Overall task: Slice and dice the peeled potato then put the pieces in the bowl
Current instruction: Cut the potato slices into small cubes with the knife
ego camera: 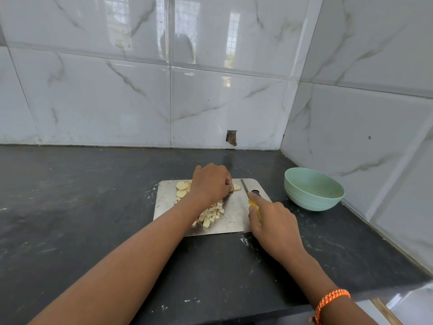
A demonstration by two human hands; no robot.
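Observation:
A steel cutting board lies on the dark counter. My left hand curls over a stack of potato slices at the board's far side, with only their pale end showing. Round potato slices lie at the far left of the board. Near its front edge sits a heap of diced potato. My right hand grips a yellow-handled knife, its blade just right of the held slices. A pale green bowl stands to the right of the board, and no pieces show inside it.
The dark counter runs into a corner of white marble-look tiles behind and to the right. A small hole sits in the back wall at counter level. An orange bracelet circles my right wrist.

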